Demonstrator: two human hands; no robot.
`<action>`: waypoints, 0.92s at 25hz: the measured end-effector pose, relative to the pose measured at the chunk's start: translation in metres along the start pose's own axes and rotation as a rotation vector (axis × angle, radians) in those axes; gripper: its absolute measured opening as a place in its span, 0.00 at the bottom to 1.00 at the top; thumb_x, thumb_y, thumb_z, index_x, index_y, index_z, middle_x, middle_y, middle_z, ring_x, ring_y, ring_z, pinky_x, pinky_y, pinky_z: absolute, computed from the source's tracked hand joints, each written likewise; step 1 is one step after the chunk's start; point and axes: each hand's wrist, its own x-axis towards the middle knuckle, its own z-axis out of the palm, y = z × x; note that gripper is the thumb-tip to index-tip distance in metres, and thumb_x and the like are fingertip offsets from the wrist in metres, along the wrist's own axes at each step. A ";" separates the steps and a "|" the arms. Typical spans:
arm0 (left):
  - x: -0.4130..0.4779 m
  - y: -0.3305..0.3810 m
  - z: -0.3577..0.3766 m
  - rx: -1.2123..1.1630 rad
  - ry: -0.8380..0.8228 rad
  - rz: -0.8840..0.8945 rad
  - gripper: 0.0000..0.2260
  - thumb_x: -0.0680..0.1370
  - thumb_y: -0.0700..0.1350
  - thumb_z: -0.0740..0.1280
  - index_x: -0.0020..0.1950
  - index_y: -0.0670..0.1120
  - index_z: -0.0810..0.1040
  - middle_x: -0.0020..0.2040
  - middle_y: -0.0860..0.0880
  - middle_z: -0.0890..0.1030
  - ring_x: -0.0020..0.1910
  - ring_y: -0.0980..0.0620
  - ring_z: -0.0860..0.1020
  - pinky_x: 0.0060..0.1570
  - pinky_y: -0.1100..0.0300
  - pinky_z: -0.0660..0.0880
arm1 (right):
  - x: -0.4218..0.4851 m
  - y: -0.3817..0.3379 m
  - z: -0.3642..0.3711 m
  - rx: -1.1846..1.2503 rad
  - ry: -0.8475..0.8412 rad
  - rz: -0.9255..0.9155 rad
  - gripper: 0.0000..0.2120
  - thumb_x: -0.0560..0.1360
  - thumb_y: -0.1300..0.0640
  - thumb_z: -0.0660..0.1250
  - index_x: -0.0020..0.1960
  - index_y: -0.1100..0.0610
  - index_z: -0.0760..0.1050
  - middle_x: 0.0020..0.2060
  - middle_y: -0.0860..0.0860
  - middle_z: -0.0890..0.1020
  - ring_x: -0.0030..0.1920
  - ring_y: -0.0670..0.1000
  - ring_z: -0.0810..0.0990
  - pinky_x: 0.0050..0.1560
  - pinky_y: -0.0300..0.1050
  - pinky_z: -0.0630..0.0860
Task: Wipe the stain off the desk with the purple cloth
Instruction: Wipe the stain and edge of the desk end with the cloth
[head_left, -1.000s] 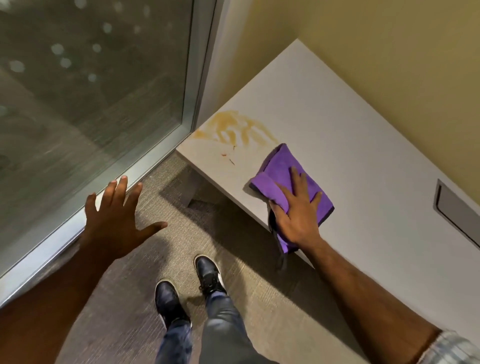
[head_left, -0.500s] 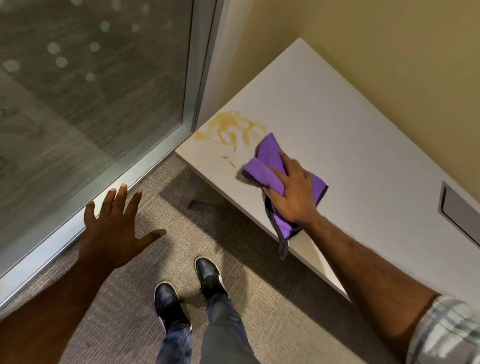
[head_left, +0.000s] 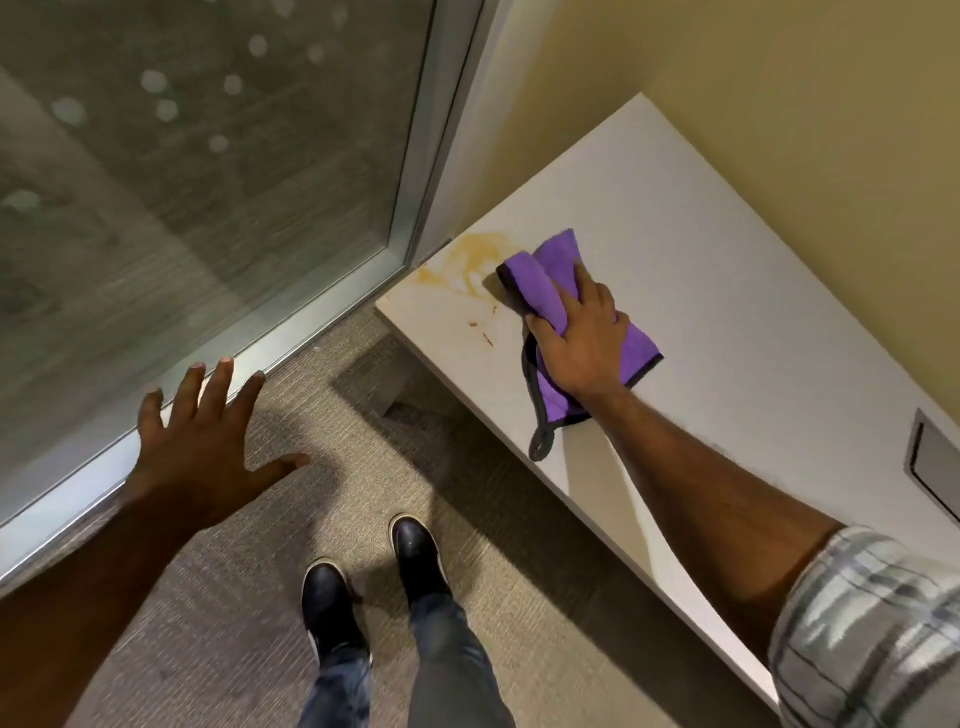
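A white desk (head_left: 727, 291) runs along the yellow wall. An orange-brown stain (head_left: 467, 260) is smeared at its left end, with small reddish specks (head_left: 480, 330) nearer the front edge. My right hand (head_left: 582, 343) presses on the purple cloth (head_left: 550, 280), which lies bunched on the desk and touches the stain's right side. The cloth's dark edging and hanging loop (head_left: 540, 441) trail toward the desk's front edge. My left hand (head_left: 208, 452) hovers over the carpet with fingers spread, holding nothing.
A glass door or window with a metal frame (head_left: 415, 208) stands just left of the desk. A grey recessed panel (head_left: 935, 462) sits in the desk at the right. My two black shoes (head_left: 374, 587) stand on the carpet below.
My right hand has slid the purple cloth up and left across the desk onto the stain's right side, covering part of it. My left hand stayed spread over the floor.
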 end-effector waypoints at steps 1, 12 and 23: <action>-0.001 0.000 -0.002 -0.005 -0.004 -0.004 0.49 0.67 0.80 0.48 0.78 0.50 0.57 0.80 0.42 0.57 0.79 0.41 0.52 0.72 0.34 0.49 | -0.007 0.001 -0.002 0.006 -0.007 -0.105 0.30 0.77 0.37 0.53 0.75 0.47 0.64 0.76 0.57 0.64 0.71 0.63 0.66 0.68 0.67 0.62; -0.015 -0.019 -0.004 -0.057 -0.011 -0.121 0.47 0.68 0.79 0.45 0.79 0.52 0.54 0.81 0.45 0.52 0.80 0.45 0.47 0.74 0.37 0.45 | 0.031 -0.003 -0.003 0.115 0.030 0.160 0.32 0.78 0.41 0.55 0.77 0.54 0.60 0.77 0.57 0.62 0.76 0.63 0.61 0.74 0.70 0.53; -0.020 0.001 0.012 -0.094 -0.026 -0.138 0.43 0.72 0.76 0.42 0.79 0.51 0.55 0.80 0.43 0.54 0.80 0.43 0.50 0.74 0.37 0.47 | -0.040 -0.008 0.000 0.157 -0.044 -0.304 0.29 0.79 0.39 0.52 0.77 0.43 0.54 0.78 0.55 0.62 0.77 0.59 0.61 0.74 0.68 0.57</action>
